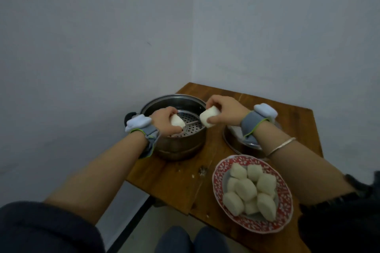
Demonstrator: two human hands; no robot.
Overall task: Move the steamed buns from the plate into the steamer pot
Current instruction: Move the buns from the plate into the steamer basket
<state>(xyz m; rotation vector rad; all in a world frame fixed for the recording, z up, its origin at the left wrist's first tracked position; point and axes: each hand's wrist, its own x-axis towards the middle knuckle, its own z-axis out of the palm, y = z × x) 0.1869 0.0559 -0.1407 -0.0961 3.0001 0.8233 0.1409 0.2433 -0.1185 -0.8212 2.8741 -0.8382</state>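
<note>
2 hands [164, 119] [224, 109] each grip bun [177, 123] [208, 118] over steamer pot [181, 141].

On the table [174, 181] the steamer pot [181, 146] stands at the far left with the lid [236, 141] just to its right, the plate [218, 176] of buns [245, 189] lies nearer (in front of the lid), and each hand holds a bun over the pot.

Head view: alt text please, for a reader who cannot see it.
Each hand holds a white bun over the steel steamer pot: left hand, right hand. More buns sit heaped on a red patterned plate nearer the person, on a wooden table.
</note>
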